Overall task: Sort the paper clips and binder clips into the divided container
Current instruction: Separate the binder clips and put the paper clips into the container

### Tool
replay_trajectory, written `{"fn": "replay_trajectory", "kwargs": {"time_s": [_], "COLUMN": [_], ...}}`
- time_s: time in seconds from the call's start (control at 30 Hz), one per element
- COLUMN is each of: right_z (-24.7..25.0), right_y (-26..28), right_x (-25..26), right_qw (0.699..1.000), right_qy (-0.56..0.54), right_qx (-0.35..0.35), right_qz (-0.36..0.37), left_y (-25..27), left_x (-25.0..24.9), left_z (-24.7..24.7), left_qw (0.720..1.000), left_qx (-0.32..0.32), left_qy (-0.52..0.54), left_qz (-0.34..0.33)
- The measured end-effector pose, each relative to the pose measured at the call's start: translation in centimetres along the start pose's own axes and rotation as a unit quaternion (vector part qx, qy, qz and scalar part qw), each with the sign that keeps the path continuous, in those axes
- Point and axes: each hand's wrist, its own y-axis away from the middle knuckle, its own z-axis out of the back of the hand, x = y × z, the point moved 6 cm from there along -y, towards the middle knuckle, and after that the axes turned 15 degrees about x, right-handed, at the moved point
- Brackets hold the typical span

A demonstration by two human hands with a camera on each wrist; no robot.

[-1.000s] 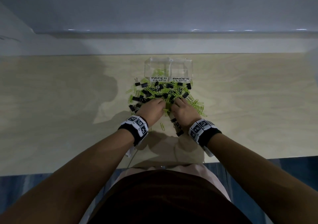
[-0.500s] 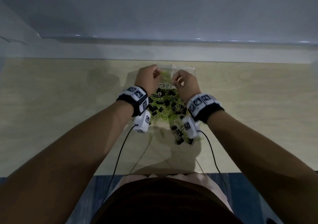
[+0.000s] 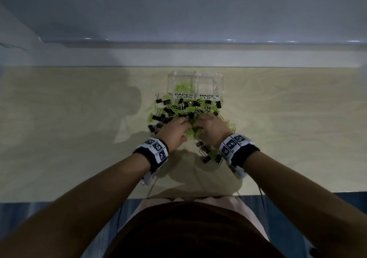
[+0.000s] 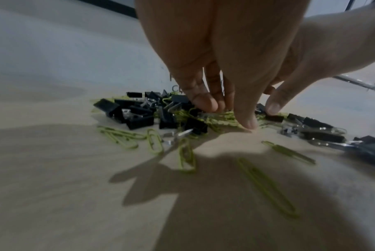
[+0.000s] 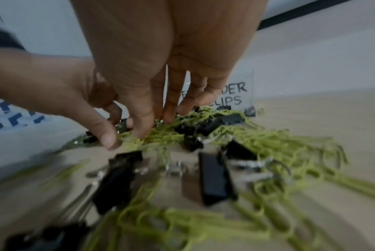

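In the head view, the person's left hand (image 3: 174, 131) is reaching down into the near left part of a mixed heap just below the middle of the frame, with a black wrist band carrying white printed markers (image 3: 154, 151) sitting behind it at lower left. In the left wrist view its fingers (image 4: 203, 100) are pointing downward, straight and bunched, their tips touching the pile while the thumb (image 4: 246, 118) is pressing onto a clump of the lime-green wire paper clips (image 4: 223, 118); whether anything is pinched between them I cannot tell. Several more green clips are lying loose on the pale wooden tabletop (image 3: 79, 128) in the lower part of that view, and the small black binder clips with silver wire handles (image 3: 164, 116) are clustering to the left of the fingers. At the centre of the head view the heap is spreading from the hands up to the foot of the clear plastic two-compartment container (image 3: 195, 85), which is standing upright just above the middle; its left cell, labelled PAPER CLIPS, is holding a few green clips, and what the right cell, labelled BINDER CLIPS, is holding cannot be made out. To the right, the person's right hand (image 3: 213, 128) is lying beside the left one, nearly touching it, its fingers (image 5: 171, 108) extending loosely down into the green clips and its thumb (image 5: 141, 125) resting on them; the blur is hiding any grip. More black clips are lying below this hand, near its marked band.
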Motion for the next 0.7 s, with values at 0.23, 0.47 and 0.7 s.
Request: {"fn": "replay_trajectory", "kwargs": {"time_s": [0.23,0.47,0.7], "right_z": [-1.4,-1.9,0.2], "right_y": [-0.4,0.5,1.4], "right_x": [-0.4,-0.3,-2.1], "right_qw": [0.994,0.997,0.972], "right_qy": [0.087,0.055,-0.211], "right_qx": [-0.001,-0.005,-0.051], "right_qz": [-0.067,-0.059,-0.091], "left_y": [-0.8,-0.7,1.2], "left_x": [-0.1,-0.7,1.4], "left_z": [0.2,0.1,1.9], "left_qw": [0.999,0.99,0.991], "left_qx": [0.0,-0.011,-0.063], "left_qy": [-0.046,-0.129,0.111], "left_qz": [-0.003,-0.053,-0.044]}}
